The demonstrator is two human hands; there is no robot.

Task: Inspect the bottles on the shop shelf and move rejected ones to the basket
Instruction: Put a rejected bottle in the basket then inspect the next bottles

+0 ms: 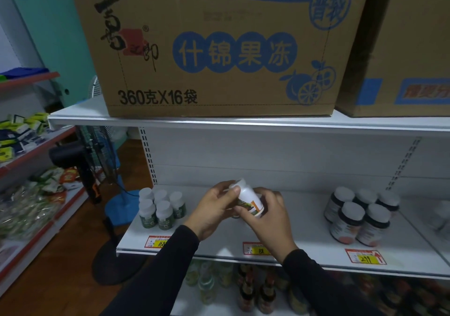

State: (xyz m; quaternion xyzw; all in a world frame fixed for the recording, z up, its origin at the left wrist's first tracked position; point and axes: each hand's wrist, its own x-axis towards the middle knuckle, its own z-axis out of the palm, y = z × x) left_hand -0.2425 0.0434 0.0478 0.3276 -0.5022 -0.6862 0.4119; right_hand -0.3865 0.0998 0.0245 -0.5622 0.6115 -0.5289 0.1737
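Observation:
A white bottle (249, 200) with a white cap and an orange-green label is tilted above the middle of the white shelf (292, 245). My right hand (266, 214) grips its body from the right and below. My left hand (215, 206) holds it from the left, thumb near the cap. Several small green-labelled bottles (162, 209) stand at the shelf's left end. Several dark bottles with white caps (358, 214) stand on the right. No basket is in view.
A large cardboard box (219, 47) and a second box (404, 47) sit on the shelf above. More bottles (246, 289) fill the shelf below. A standing fan (102, 159) and side shelves with packets (26, 169) are at the left.

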